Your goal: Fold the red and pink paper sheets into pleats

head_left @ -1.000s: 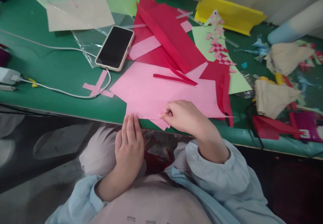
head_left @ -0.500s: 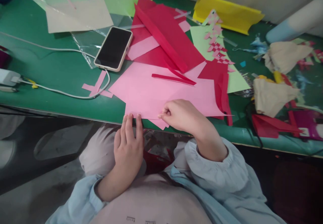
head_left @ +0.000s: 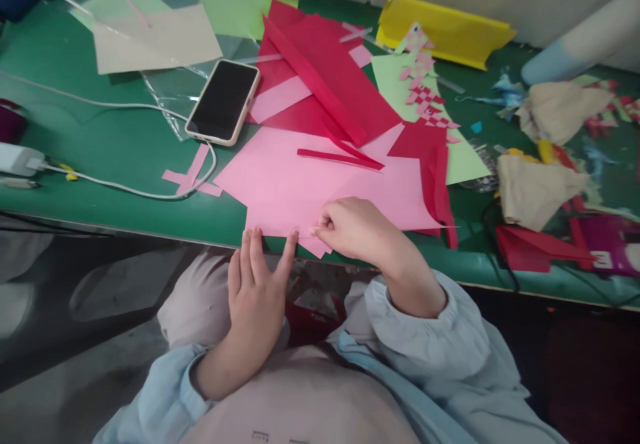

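Observation:
A sheet of pink paper [head_left: 280, 177] lies along the near edge of the table, with a second pink piece [head_left: 316, 247] poking out below its front edge. My left hand [head_left: 260, 291] is open, its fingertips resting on that front edge with the index finger spread away from the others. Close to its right, my right hand [head_left: 355, 231] is closed, with curled fingers and thumb at the paper's front edge. Its far fingers are hidden. Narrow red paper strips [head_left: 340, 157] lie on top of the pink sheet.
A phone [head_left: 223, 102] with a white cable [head_left: 125, 187] lies left of the paper. Behind are red sheets [head_left: 330, 71], a folded yellow sheet [head_left: 445, 31] and woven paper fish [head_left: 425, 91]. Crossed pink strips [head_left: 189, 176] lie left; beige folded pieces [head_left: 540, 184] and scraps lie right.
My left index finger has slid right along the paper's front edge, away from the other fingers. My right hand stays closed at about the same place. The view has shifted slightly.

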The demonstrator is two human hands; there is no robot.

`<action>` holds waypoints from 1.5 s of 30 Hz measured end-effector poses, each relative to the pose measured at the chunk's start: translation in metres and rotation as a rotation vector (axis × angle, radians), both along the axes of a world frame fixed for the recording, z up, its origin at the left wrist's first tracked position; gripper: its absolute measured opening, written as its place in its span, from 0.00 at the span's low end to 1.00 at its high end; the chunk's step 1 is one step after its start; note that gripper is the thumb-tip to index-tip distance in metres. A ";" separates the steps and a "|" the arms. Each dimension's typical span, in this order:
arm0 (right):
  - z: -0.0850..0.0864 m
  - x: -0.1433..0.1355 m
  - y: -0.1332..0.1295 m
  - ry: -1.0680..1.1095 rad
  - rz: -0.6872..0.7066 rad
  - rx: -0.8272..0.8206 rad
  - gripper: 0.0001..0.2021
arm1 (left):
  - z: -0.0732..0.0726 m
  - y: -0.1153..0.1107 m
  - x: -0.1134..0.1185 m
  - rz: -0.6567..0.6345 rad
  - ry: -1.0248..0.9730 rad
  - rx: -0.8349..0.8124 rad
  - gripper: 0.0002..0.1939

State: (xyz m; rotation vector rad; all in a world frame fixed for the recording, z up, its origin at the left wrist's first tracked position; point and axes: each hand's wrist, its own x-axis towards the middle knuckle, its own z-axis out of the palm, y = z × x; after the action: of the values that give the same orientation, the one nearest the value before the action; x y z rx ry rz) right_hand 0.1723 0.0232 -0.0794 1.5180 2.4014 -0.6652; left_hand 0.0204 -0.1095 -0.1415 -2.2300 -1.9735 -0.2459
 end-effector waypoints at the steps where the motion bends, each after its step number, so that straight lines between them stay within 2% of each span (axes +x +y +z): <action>1: 0.000 0.000 0.000 -0.004 0.004 0.001 0.13 | -0.001 0.000 -0.001 0.003 -0.022 -0.006 0.37; 9: -0.002 0.000 -0.004 0.034 -0.003 0.029 0.14 | -0.009 0.001 -0.004 0.064 -0.153 0.042 0.37; 12: -0.001 0.000 -0.004 0.032 -0.004 0.016 0.14 | -0.008 0.002 -0.001 0.014 -0.131 0.050 0.36; 17: 0.000 -0.003 -0.001 0.034 -0.011 0.016 0.13 | -0.001 0.005 0.007 -0.155 -0.060 0.044 0.32; 19: 0.002 -0.002 -0.001 0.046 -0.010 0.012 0.14 | 0.001 0.005 0.010 -0.176 -0.030 0.050 0.31; 24: 0.004 0.016 -0.001 0.114 0.000 -0.042 0.16 | 0.004 0.007 0.014 -0.152 0.007 0.067 0.29; 30: -0.002 0.041 -0.006 0.160 -0.092 -0.038 0.13 | 0.001 0.006 0.017 -0.129 -0.031 0.063 0.35; 35: -0.007 0.040 -0.007 0.124 -0.083 0.012 0.12 | -0.001 0.006 0.018 -0.114 0.014 0.078 0.36; 45: -0.005 0.036 -0.005 0.075 -0.065 0.029 0.14 | -0.001 0.006 0.018 -0.120 0.065 0.092 0.35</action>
State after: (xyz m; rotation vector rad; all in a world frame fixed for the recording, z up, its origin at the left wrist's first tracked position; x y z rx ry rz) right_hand 0.2082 0.0178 -0.0843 1.6169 2.4348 -0.7159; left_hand 0.0379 -0.1033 -0.1429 -2.2708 -1.7617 -0.2684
